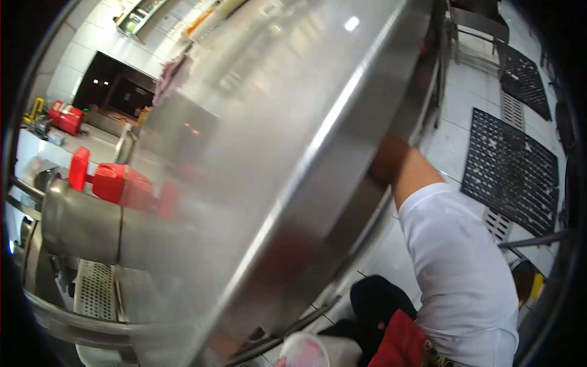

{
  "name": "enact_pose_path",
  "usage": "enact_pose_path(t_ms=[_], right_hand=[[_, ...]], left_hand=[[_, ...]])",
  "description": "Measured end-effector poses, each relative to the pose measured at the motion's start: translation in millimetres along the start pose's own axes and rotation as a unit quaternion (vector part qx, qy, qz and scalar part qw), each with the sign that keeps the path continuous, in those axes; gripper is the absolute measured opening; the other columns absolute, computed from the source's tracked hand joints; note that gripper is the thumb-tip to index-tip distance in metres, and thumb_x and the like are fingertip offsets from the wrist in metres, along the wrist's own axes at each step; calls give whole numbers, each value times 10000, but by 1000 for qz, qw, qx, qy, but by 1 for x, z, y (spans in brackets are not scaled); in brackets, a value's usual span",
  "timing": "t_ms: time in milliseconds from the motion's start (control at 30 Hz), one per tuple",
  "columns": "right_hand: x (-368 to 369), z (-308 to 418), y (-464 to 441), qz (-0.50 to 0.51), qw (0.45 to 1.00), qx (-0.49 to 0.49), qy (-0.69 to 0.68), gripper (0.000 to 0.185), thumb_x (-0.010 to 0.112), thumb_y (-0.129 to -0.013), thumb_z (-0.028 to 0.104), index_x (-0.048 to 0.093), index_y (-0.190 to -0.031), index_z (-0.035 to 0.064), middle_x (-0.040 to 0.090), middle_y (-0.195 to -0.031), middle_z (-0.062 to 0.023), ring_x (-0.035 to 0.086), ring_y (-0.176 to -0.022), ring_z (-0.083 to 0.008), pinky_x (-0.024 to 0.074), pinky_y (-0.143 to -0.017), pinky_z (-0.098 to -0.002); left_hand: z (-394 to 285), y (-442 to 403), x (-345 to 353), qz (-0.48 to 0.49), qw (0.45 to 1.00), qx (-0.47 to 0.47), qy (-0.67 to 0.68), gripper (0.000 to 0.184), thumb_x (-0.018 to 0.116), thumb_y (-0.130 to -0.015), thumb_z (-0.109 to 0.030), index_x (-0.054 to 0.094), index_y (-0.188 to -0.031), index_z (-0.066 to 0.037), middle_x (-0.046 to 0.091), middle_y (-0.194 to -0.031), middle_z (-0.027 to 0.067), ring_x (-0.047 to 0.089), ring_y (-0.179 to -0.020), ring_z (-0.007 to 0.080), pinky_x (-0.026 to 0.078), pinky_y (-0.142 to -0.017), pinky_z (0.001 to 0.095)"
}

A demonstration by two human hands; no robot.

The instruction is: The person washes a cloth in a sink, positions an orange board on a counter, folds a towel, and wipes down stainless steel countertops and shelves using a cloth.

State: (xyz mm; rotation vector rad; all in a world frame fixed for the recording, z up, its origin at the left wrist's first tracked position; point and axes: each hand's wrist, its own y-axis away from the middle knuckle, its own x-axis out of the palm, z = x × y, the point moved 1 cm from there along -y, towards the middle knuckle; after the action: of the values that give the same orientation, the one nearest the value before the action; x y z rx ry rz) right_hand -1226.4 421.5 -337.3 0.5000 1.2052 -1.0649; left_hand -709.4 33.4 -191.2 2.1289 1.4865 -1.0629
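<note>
My right arm, in a white sleeve, reaches beneath the edge of a stainless steel counter [244, 153]. The right hand [390, 160] is in shadow under the counter, and its fingers are hidden. At the bottom edge of the view is a white tub [327, 350] with something pinkish inside. A small part of my left hand [281, 362] shows at the tub's rim, seemingly gripping it; the rest is out of view. The counter's polished surface fills the middle of the view and reflects the things beside it.
A red object [113, 182] stands by a steel cylinder [79, 220] on the left. Below is a perforated white tray [95, 290]. Farther back are a red canister [66, 117] and a dark opening [119, 88]. Black mats [513, 171] lie on the tiled floor to the right.
</note>
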Motion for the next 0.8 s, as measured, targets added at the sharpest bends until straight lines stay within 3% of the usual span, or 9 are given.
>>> enact_pose_path(t_ms=[133,300,333,400,433,500,667,700,800], right_hand=[[-8,69,115,15,950,-158,-268,447,530,-656,36,699,-1061,116,677,-1089,-116,614,-1054,-262,470,-919,-383],[-33,149,279,-45,934,-211,-283,472,514,-615,-48,709,-1015,107,667,-1094,-102,599,-1058,-273,461,-929,-382],[-43,152,303,65,919,-108,-373,423,539,-647,-30,707,-1007,115,669,-1076,-84,605,-1054,-258,465,-933,-392],[-67,127,341,-21,941,-60,-332,392,546,-676,-22,700,-1009,116,673,-1049,-71,620,-1026,-246,475,-936,-393],[-87,109,356,-122,964,82,-221,363,543,-711,-28,694,-1013,108,672,-1031,-71,636,-987,-229,494,-920,-389],[-125,55,375,-312,884,269,-221,380,596,-744,34,646,-1117,88,661,-1074,-119,641,-997,-220,504,-922,-393],[-78,-88,331,-409,843,279,213,423,613,-698,37,646,-1119,56,638,-1160,-175,618,-1047,-330,490,-929,-398],[-79,-45,316,-440,809,336,197,346,633,-697,56,675,-1041,40,647,-1127,-170,609,-1050,-352,486,-926,-408],[-39,22,315,-318,914,254,-8,380,581,-613,12,700,-973,44,660,-1081,-173,626,-987,-340,485,-927,-418]], left_hand=[[13,-14,6,15,997,23,75,330,821,-636,-92,509,-743,-69,545,-1149,171,526,-1150,426,404,-976,554],[23,-35,10,46,987,1,153,338,825,-641,-87,504,-743,-74,532,-1154,174,478,-1214,486,367,-1022,602],[23,-40,10,55,988,21,142,339,826,-642,-84,504,-746,-75,531,-1155,176,483,-1208,483,373,-1016,600],[22,-53,15,64,988,66,123,341,829,-644,-80,506,-752,-75,528,-1158,179,491,-1198,477,385,-1006,596],[20,-60,18,64,988,75,118,344,830,-644,-78,505,-758,-74,528,-1159,182,493,-1196,468,390,-1002,585],[8,-80,20,66,989,95,97,352,833,-646,-74,504,-769,-71,528,-1160,186,497,-1191,451,401,-994,565],[-28,-173,70,-60,981,183,36,399,818,-613,-114,439,-734,-82,554,-1158,158,485,-1222,384,336,-1033,529],[-36,-195,79,-79,974,213,19,396,804,-673,-88,416,-751,-67,544,-1180,154,471,-1224,346,308,-1054,470],[-48,-219,93,-115,976,184,34,404,824,-673,-69,431,-766,-68,519,-1211,162,448,-1246,376,327,-1046,467]])
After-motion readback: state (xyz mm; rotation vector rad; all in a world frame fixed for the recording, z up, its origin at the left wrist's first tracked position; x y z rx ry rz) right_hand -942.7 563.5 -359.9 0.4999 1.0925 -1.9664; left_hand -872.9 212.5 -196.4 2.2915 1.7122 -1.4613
